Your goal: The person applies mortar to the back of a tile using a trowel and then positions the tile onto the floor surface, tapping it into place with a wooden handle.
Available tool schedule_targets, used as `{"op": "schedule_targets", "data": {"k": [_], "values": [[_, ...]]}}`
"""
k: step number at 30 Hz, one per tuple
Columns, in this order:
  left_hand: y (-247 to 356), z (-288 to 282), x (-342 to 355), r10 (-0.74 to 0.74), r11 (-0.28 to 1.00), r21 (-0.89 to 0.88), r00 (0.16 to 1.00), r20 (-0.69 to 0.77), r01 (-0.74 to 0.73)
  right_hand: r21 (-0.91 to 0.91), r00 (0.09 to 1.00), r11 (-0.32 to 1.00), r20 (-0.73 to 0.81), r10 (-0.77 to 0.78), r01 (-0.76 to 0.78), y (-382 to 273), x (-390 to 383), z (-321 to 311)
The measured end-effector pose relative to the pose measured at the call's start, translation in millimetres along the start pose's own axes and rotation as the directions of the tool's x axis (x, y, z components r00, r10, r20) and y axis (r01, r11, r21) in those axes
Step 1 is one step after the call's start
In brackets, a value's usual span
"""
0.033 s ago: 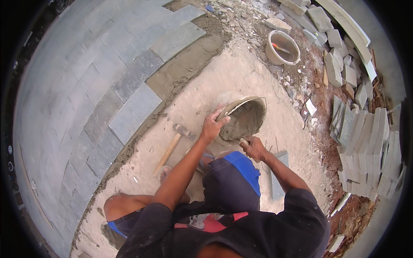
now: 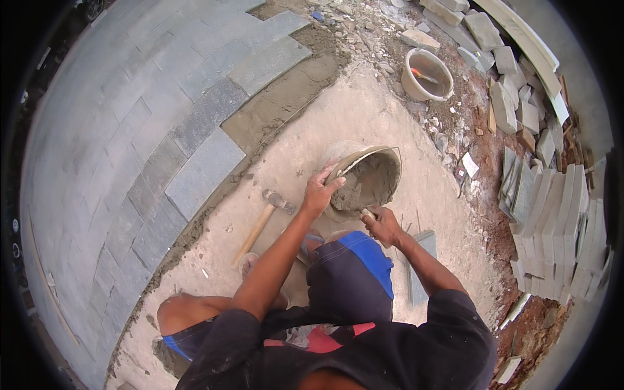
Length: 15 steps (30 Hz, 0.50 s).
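A grey bucket (image 2: 388, 168) is tipped toward me in front of my knees, with wet mortar (image 2: 351, 195) inside it. My left hand (image 2: 318, 195) is closed on the bucket's left rim, thumb over the edge. At the near rim, my right hand (image 2: 385, 227) is wrapped around the short pale handle of what looks like a trowel (image 2: 368, 212); its blade is hidden. A wooden-handled hammer (image 2: 257, 227) lies on the ground left of my left forearm, untouched.
Grey paving slabs (image 2: 205, 170) cover the left side, bordered by a bed of mortar (image 2: 276, 101). A pale tub (image 2: 416, 84) holding a tool stands far right. Stacked slabs (image 2: 552, 227) and broken stone (image 2: 507, 104) line the right. A loose tile (image 2: 419, 286) lies by my right forearm.
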<state>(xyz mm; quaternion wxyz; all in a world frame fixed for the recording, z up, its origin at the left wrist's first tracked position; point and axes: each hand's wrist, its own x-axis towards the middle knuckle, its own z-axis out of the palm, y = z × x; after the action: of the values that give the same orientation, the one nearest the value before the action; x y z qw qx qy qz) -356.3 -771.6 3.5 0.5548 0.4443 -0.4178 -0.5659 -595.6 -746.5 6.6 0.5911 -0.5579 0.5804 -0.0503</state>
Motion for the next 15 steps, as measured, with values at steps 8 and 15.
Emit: {"op": "schedule_targets", "data": {"k": [8, 15], "values": [[0, -18, 7, -0.117, 0.969, -0.225, 0.992, -0.049, 0.103, -0.742, 0.814, 0.668, -0.354, -0.461, 0.055, -1, 0, -11], [0, -14, 4, -0.127, 0.982, -0.146, 0.991, -0.029, 0.122, -0.707, 0.748, 0.703, -0.509, -0.427, -0.079, -11, 9, -14]]}}
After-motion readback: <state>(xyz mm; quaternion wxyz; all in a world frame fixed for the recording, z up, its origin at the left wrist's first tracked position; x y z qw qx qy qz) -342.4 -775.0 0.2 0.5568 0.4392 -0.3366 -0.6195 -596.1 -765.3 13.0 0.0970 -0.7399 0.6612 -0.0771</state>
